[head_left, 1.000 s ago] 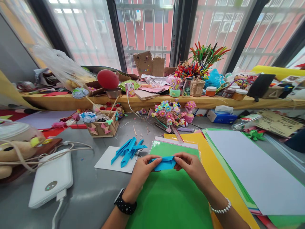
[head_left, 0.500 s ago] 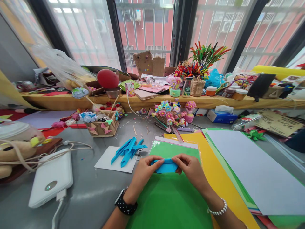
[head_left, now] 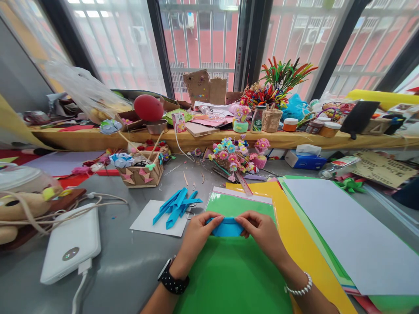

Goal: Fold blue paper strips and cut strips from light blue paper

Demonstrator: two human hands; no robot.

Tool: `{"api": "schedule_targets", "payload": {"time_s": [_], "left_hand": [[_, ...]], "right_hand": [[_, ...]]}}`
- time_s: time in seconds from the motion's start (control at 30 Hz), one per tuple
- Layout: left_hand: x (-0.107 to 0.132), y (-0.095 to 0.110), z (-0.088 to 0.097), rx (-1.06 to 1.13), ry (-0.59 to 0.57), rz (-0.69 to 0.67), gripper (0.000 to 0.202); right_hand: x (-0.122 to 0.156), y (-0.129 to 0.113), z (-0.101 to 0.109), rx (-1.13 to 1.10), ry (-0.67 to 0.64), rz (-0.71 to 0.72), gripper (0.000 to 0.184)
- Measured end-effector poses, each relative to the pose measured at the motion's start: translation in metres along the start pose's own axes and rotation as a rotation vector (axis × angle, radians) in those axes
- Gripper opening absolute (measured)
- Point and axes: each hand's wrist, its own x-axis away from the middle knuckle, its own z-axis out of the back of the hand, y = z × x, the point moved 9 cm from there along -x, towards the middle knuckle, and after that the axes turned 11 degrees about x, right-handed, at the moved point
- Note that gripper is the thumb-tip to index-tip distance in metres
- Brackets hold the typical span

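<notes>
Left hand and right hand are pinching folded blue paper, lower centre; blue paper strips are lying left of centre.

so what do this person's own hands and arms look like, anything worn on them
The left hand has no glove; above it sits a watch on a black strap with small white dots. The right hand is ungloved too, with a silvery beaded bracelet further up. No sleeves show on either forearm.
</notes>
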Motion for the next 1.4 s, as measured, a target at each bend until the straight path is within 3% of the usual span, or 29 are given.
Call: {"api": "schedule_targets", "payload": {"time_s": [0.67,1.03,1.4], "left_hand": [[0.001,0.009,0.0,-0.105,-0.003,-0.101,0.027],[0.005,0.019,-0.01,-0.166,-0.052,-0.163,0.025],[0.006,0.021,-0.015,-0.241,-0.087,-0.204,0.015]], "right_hand": [[-0.001,-0.004,-0.002,0.038,-0.012,0.039,0.021],[0.001,0.001,-0.007,0.04,-0.033,0.037,0.019],[0.005,-0.025,-0.005,0.358,0.016,0.229,0.016]]}}
